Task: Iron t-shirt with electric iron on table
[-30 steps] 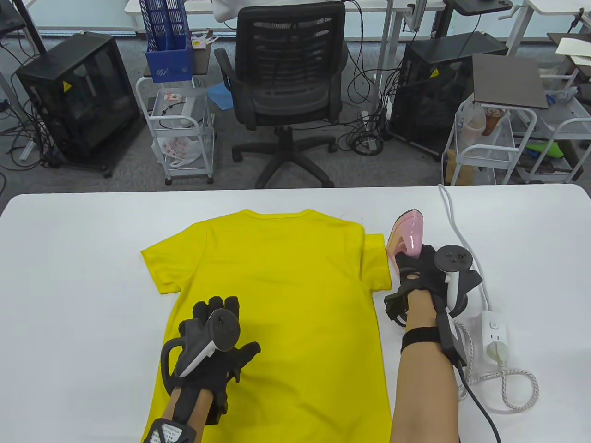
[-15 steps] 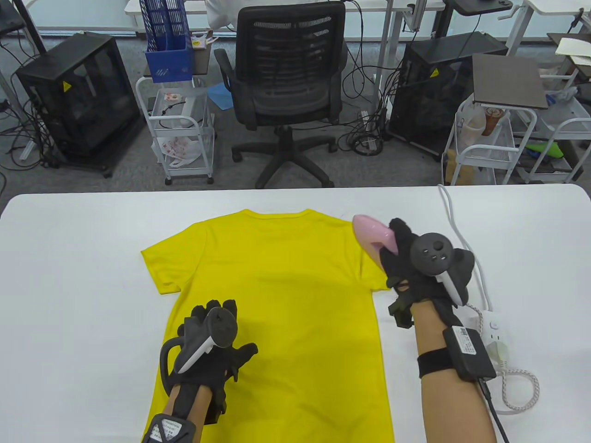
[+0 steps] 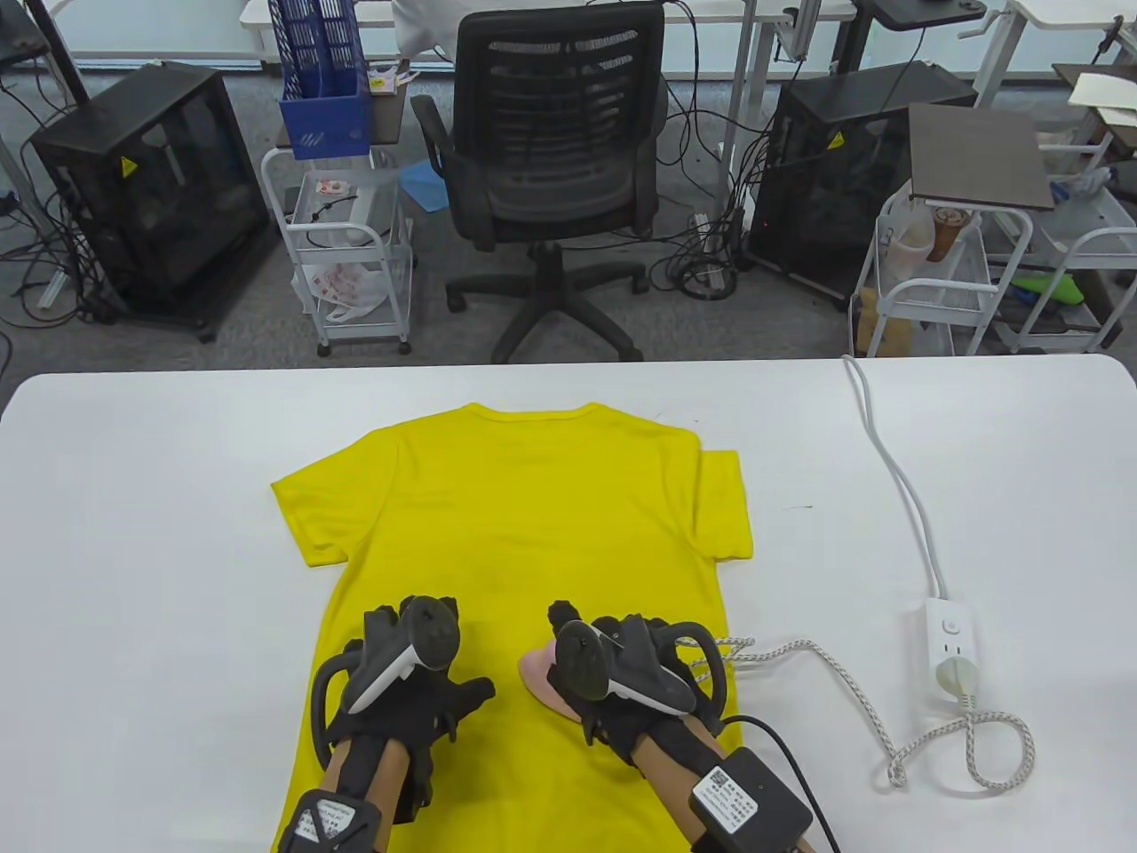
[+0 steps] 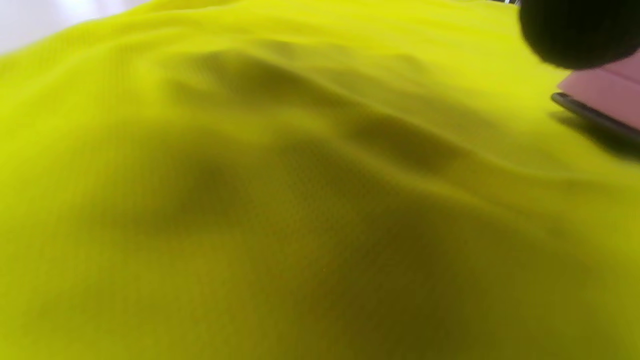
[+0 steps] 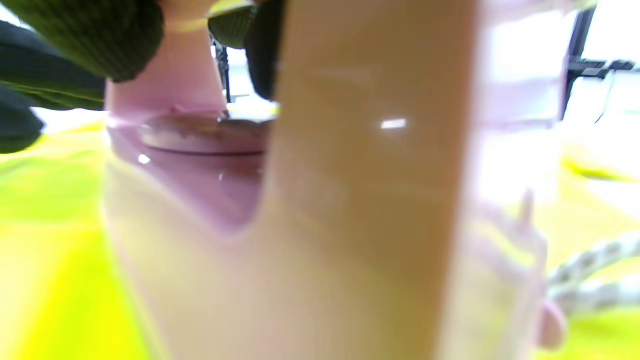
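- T-shirt [image 3: 533,515], one, yellow, lying flat on white table [image 3: 133,533], collar toward far edge, hem toward near edge, long axis running near to far; sleeves spreading left and right
- Iron [image 3: 540,677], one, pink, sitting sole-down on lower part of shirt, right of middle; mostly hiding under the hand, pointed end seeming to aim left, though not telling for sure
- Right hand [image 3: 622,675] grasping iron handle, fingers [image 5: 75,45] curling round it in right wrist view
- Left hand [image 3: 409,675] lying flat on shirt just left of iron, fingers spreading, pressing cloth and holding nothing; apart from iron
- Braided cord [image 3: 835,666], one, trailing from iron off shirt's right edge, looping on table near power strip [image 3: 955,644]
- Power strip, one, sitting well right of shirt, its own white cable [image 3: 888,462] running toward far edge
- Fabric rippling in soft folds in left wrist view, iron's edge [image 4: 605,95] showing at right
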The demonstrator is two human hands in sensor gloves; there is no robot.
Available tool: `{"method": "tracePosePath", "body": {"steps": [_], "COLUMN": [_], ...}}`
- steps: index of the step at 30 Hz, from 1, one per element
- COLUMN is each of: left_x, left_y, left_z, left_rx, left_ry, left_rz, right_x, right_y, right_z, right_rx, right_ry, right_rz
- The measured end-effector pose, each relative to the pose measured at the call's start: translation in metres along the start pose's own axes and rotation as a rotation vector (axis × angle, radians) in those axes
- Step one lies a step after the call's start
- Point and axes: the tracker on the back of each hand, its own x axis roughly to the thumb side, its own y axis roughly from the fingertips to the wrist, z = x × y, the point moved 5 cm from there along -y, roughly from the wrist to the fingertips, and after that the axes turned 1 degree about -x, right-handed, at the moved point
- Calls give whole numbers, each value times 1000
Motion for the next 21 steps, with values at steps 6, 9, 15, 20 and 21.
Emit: {"method": "tracePosePath", "body": {"steps": [6, 9, 15, 20, 21], "left_x": [-6, -10, -11, -12, -12], "left_y": [-8, -15, -14, -14, -14], "left_z": [15, 27, 26, 26, 26], "left_rx": [-76, -140, -125, -126, -126], "left_ry": [-7, -8, 3, 8, 9], "left_rz": [-26, -39, -34, -32, -31], "right_x": [18, 24, 4, -65, -81], "right_y": [15, 19, 15, 8, 9], "right_z": [0, -1, 4, 8, 9], "right_rx": [-4, 44, -80, -132, -141], "right_ry": [-54, -98, -35, -11, -12], "right_rz": [141, 214, 148, -89, -147]}}
